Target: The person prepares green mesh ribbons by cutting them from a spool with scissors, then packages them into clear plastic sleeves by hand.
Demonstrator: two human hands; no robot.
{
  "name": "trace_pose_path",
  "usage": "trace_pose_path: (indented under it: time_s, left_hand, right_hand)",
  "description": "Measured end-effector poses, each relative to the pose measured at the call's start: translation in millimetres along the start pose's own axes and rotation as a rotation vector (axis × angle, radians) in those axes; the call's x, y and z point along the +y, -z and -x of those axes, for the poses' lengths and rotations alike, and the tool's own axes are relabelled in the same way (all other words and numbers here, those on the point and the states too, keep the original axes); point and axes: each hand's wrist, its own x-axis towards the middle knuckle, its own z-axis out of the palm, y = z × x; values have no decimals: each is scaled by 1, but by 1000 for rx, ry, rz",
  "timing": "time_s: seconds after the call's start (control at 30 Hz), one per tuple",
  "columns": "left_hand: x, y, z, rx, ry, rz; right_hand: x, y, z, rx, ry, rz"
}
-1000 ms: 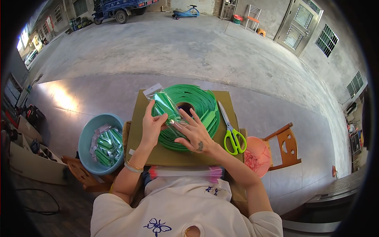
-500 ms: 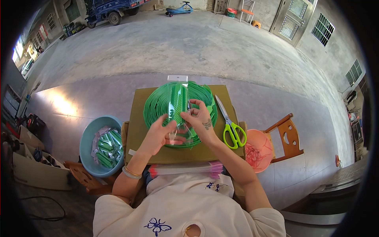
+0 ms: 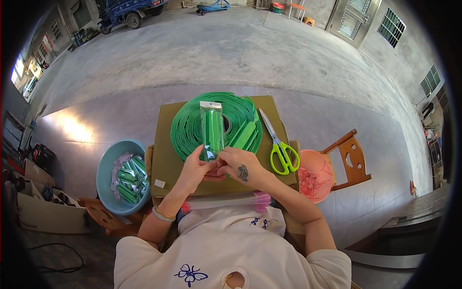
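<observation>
A clear plastic packet (image 3: 211, 130) with green dotted ribbon inside lies over a big coil of green ribbon (image 3: 185, 130), its pale header end pointing away from me. My left hand (image 3: 197, 168) grips the near end of the packet from the left, thumb and fingers closed. Against that same end my right hand (image 3: 240, 166) is closed too, fingertips bent inward; the very edge between the hands is hidden. Green-handled scissors (image 3: 284, 156) lie to the right of the coil, blades pointing away. A bundle of flat clear bags (image 3: 226, 201) with pink ends rests across my lap.
The coil sits on a brown board (image 3: 166, 115). A blue basin (image 3: 102, 180) of filled packets stands at left, a pink basin (image 3: 320, 192) with thin pink strips at right. Wooden chairs (image 3: 349, 166) flank the board. A blue vehicle (image 3: 127, 14) is parked far off.
The packet has turned more upright and come down nearer to me. Both hands have slid to its near end, the right one from the packet's side.
</observation>
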Motion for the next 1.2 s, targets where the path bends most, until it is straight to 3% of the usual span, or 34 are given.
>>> trace_pose_path:
  time_s: [0.27,0.37,0.47,0.6,0.67,0.77,0.8,0.87,0.97,1.1,1.2]
  left_hand:
    - [-6,-1,-4,32,-17,9]
    - [-5,-4,-2,41,-24,-10]
    - [-4,3,-6,-9,24,51]
    - [5,0,4,5,72,-11]
    - [4,0,5,1,81,-44]
    - [2,0,4,4,60,-57]
    - [3,0,5,7,66,-66]
    - [3,1,5,3,68,-66]
    - [5,2,7,-10,80,-71]
    - [7,3,7,-22,92,-90]
    - [7,4,8,-30,80,-106]
  right_hand:
    - [-1,-10,6,48,78,202]
    - [-8,-2,13,104,155,165]
    - [-3,39,26,201,166,-72]
    - [65,116,58,702,-440,-419]
    - [135,124,94,776,-597,-187]
    - [248,71,176,656,-777,-155]
    - [296,44,211,398,-855,-29]
    - [282,15,225,-46,-1016,368]
    - [274,-5,246,-347,-1293,407]
    - [266,5,243,-447,-1383,182]
    - [264,25,228,-325,-1378,-266]
